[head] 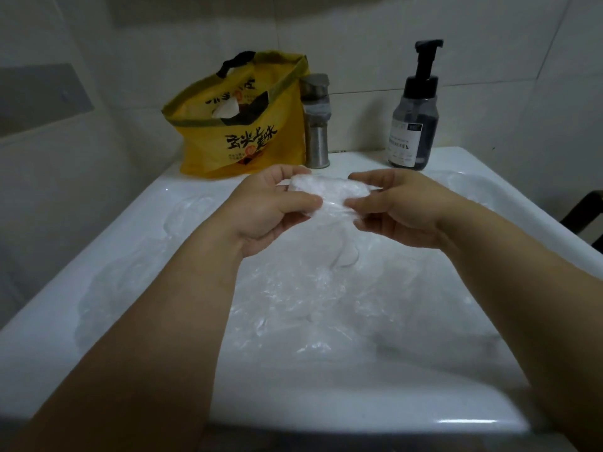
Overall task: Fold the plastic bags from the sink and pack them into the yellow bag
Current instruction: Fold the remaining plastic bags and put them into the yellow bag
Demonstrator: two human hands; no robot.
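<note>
Holding one crumpled clear plastic bag (329, 192) between both hands, above the back half of the white sink (75, 308). Pinched at its left end by the left hand (270, 216), thumb in front and fingers curled behind; pinched at its right end by the right hand (403, 220) in the same manner, with the fingertips partly hidden behind the plastic. Hard to tell whether folded neatly or only bunched, because of the blur and the pale colour. Lying below in the basin, a heap of more clear plastic bags (313, 308), nearly melting into the white surface, impossible to count, edges difficult to follow. Standing on the back left corner of the sink ledge, the yellow bag (241, 138), mouth open, with something white (225, 109) sticking up inside; not possible to say what. Just right of it, touching or almost, a metal tap (316, 132), spout not visible. Farther right, a dark pump bottle (413, 132), label too small to read. Cut off at the right edge, some dark object (587, 216).
</note>
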